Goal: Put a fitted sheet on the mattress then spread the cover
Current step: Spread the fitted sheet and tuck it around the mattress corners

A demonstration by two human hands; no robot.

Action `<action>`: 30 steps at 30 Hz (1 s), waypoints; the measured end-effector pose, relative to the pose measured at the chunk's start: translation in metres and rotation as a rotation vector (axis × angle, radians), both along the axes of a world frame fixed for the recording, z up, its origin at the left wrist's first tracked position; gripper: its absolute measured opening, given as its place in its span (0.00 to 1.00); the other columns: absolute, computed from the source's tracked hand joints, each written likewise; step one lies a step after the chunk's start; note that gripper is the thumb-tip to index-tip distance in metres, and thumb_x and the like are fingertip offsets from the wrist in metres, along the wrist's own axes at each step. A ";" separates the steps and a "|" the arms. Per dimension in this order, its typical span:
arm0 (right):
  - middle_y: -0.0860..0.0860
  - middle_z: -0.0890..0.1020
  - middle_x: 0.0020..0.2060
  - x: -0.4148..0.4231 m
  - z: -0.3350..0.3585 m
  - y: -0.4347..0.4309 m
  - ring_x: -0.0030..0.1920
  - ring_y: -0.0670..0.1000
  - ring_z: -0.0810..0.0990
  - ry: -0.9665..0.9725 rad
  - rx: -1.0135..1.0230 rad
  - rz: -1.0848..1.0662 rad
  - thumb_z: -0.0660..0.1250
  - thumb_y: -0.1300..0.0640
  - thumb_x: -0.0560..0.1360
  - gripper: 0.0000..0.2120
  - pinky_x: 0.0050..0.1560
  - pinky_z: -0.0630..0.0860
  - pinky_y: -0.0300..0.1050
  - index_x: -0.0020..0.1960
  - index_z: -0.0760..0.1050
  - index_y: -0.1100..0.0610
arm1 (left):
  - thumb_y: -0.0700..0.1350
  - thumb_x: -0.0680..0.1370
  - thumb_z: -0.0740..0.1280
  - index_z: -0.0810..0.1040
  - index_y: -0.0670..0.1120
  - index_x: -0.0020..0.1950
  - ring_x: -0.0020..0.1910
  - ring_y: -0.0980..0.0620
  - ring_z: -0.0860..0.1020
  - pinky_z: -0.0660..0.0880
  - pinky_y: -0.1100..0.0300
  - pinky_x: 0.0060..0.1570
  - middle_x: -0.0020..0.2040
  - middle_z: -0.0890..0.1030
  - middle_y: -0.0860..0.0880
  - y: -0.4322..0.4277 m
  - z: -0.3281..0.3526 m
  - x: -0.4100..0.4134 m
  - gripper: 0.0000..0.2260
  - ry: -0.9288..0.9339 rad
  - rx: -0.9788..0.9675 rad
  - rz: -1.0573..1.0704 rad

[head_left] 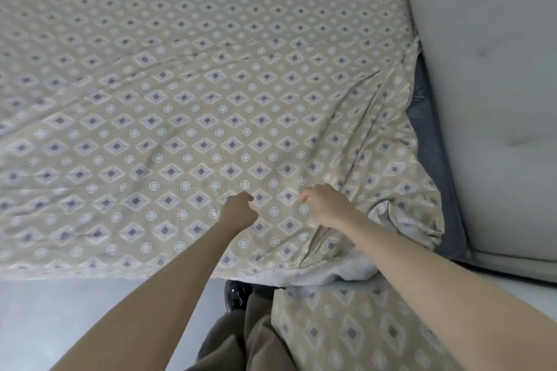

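Observation:
A beige sheet [187,93] printed with purple diamonds and white rings covers the bed from the near edge to the far side. It lies flat at the left and is creased and bunched at the near right corner [401,214], where its white underside shows. My left hand [239,209] rests on the cloth with fingers curled, seemingly pinching it. Just to its right, my right hand [327,205] has its fingers curled down onto the cloth as well. Along the right edge a strip of dark blue mattress [428,141] is uncovered.
A pale grey padded headboard [488,84] runs along the bed's right side. Part of the sheet hangs off the near edge over my legs [355,328]. My dark shoe [236,295] stands on the grey floor [75,316] at the lower left.

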State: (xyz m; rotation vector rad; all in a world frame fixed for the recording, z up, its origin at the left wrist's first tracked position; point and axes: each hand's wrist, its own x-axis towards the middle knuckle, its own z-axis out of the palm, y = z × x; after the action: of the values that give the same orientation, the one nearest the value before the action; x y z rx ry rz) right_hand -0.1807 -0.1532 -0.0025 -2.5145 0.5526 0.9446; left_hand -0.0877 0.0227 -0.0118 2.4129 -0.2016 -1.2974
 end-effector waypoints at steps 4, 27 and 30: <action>0.54 0.73 0.61 -0.001 -0.046 0.009 0.61 0.54 0.71 -0.006 -0.113 0.211 0.58 0.70 0.76 0.23 0.50 0.65 0.43 0.66 0.70 0.53 | 0.39 0.73 0.69 0.67 0.45 0.71 0.65 0.44 0.71 0.74 0.54 0.56 0.67 0.70 0.42 0.009 -0.052 -0.018 0.27 -0.015 0.037 -0.133; 0.49 0.69 0.33 -0.024 -0.081 -0.026 0.42 0.53 0.72 -0.130 -0.102 0.520 0.49 0.50 0.83 0.15 0.43 0.66 0.43 0.51 0.69 0.57 | 0.52 0.73 0.72 0.68 0.44 0.63 0.59 0.45 0.73 0.73 0.53 0.54 0.59 0.73 0.46 -0.015 -0.099 -0.074 0.25 -0.104 0.148 -0.542; 0.53 0.74 0.39 -0.017 -0.075 -0.016 0.39 0.54 0.72 0.004 -0.156 0.403 0.54 0.65 0.79 0.11 0.35 0.65 0.43 0.61 0.66 0.61 | 0.51 0.73 0.72 0.64 0.44 0.67 0.62 0.45 0.70 0.73 0.52 0.54 0.63 0.68 0.45 -0.017 -0.097 -0.081 0.27 -0.202 0.213 -0.624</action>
State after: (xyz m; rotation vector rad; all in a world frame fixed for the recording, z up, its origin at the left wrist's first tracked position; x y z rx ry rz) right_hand -0.1980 -0.1691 -0.0770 -2.8277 0.1207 1.0792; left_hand -0.1684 0.0058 -0.1090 2.7829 -0.9832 -1.3610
